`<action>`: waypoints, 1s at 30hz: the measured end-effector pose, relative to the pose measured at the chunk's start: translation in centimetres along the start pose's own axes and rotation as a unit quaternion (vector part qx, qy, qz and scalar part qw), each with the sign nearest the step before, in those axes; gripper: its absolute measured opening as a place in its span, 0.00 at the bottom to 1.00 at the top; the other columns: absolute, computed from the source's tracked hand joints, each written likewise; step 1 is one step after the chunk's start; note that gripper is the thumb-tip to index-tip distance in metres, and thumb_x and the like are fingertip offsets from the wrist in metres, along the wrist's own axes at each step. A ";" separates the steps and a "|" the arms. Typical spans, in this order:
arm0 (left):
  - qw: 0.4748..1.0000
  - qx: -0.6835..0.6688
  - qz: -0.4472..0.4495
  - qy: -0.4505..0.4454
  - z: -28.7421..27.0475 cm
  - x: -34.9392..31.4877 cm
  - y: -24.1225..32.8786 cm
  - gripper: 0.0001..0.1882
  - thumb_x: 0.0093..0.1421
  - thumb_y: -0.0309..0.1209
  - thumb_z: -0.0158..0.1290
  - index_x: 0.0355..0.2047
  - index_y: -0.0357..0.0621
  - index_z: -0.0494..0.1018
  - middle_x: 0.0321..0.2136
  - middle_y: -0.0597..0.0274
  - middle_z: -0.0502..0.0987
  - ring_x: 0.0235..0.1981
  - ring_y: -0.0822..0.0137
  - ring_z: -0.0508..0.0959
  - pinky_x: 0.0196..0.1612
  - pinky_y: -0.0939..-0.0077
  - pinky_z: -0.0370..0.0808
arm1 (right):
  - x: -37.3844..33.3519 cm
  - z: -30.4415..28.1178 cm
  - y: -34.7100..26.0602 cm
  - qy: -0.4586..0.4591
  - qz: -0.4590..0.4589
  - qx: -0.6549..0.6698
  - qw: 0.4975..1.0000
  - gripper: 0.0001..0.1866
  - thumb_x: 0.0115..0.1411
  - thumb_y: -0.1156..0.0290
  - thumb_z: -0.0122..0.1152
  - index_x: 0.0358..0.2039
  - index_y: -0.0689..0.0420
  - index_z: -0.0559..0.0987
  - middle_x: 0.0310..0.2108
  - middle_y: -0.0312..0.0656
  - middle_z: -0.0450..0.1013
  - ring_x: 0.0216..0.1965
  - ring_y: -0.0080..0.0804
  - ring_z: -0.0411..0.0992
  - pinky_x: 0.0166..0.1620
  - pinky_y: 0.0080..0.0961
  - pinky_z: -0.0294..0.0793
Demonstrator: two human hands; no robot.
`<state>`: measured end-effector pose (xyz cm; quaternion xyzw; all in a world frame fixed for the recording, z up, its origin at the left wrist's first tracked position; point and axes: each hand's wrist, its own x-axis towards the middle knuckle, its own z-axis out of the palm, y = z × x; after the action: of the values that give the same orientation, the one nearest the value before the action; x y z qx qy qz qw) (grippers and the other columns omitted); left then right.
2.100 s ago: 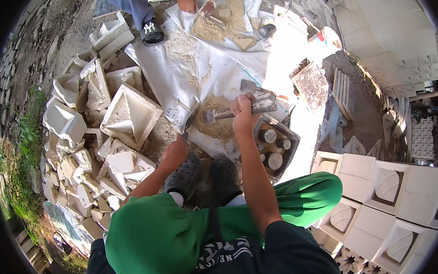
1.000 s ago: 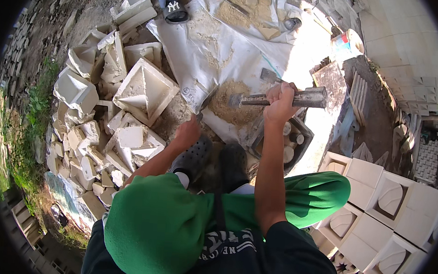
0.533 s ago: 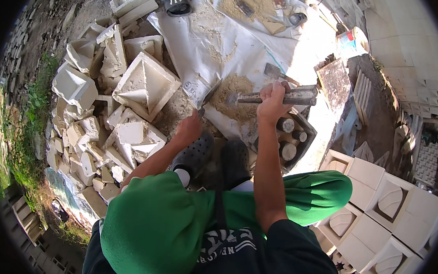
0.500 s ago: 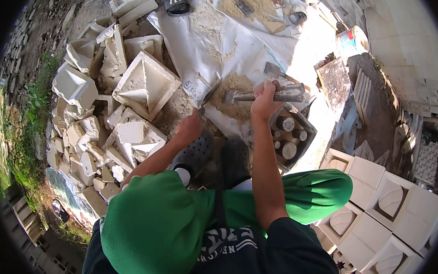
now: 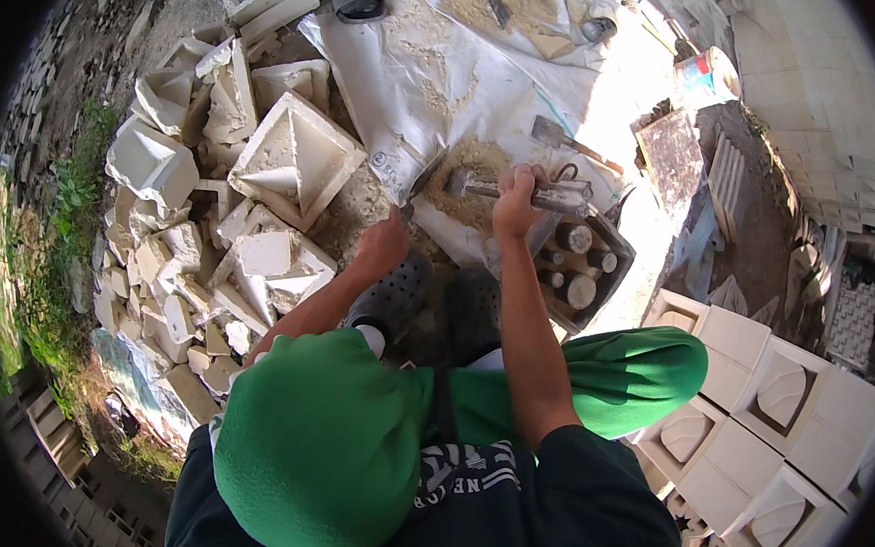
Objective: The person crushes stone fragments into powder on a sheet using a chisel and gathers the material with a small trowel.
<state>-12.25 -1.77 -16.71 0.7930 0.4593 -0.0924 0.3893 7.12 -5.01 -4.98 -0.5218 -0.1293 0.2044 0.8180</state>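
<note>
My left hand [image 5: 384,245] is closed round the handle of a trowel [image 5: 428,173], its narrow blade slanting up over a white sheet. In my right hand [image 5: 518,206] is a grey, mortar-crusted bar tool [image 5: 566,196] with a small loop on it; its exact kind cannot be made out. The left end of this tool is over a small heap of sandy mix [image 5: 480,158]. Just below the tool stands a dark open box [image 5: 614,284] with several round-ended cylinders [image 5: 579,290] inside. A flat-bladed scraper [image 5: 548,132] lies on the sheet beyond my right hand.
Broken, pale cast blocks [image 5: 299,160] are heaped on the left. Stacked pale blocks [image 5: 736,382] stand at the right. Farther off are a bucket [image 5: 707,79], a flat board [image 5: 670,152], and another person's dark shoe [image 5: 357,0] beside the white sheet [image 5: 399,81].
My right hand has shifted slightly left and toward me, and the bar tool has turned, showing its loop. More of the box is uncovered. The left hand with the trowel is nearly unmoved.
</note>
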 end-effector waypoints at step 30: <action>1.000 0.029 -0.004 0.000 0.0 0.2 0.1 0.28 0.60 0.38 0.45 0.54 0.32 0.54 0.30 0.35 0.76 0.36 0.38 0.76 0.41 0.47 0.71 | 5.0 1.3 -0.9 -0.090 -0.013 -0.032 0.995 0.14 0.55 0.76 0.45 0.15 0.54 0.57 0.11 0.31 0.52 0.14 0.19 0.49 0.21 0.21 0.52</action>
<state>-12.07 -1.67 -16.73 0.8021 0.4597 -0.1079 0.3657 11.17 -1.93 -3.60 -0.5252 -0.2156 0.2358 0.7888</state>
